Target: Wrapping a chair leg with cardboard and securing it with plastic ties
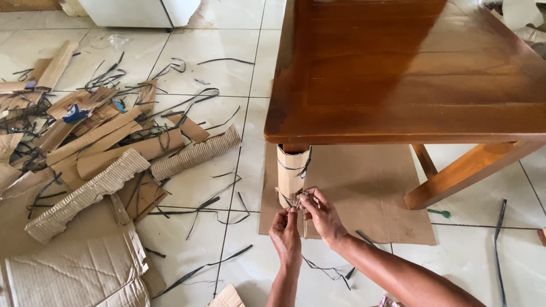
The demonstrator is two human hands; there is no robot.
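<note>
Both hands pinch a thin black plastic strap (291,200) at the brown cardboard-wrapped wooden table leg (292,170). The left hand (286,234) has its fingertips closed on it. The right hand (319,215) has its fingers curled around it too.

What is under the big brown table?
Under the wooden table lies a flat cardboard sheet on the tiled floor. One table leg is wrapped in cardboard, so its wood is hidden. Both hands work at its strap.

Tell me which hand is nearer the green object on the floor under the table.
Right. The right hand is at the cardboard-wrapped table leg, on the side toward the green object; the left hand sits farther away, beyond the right.
</note>
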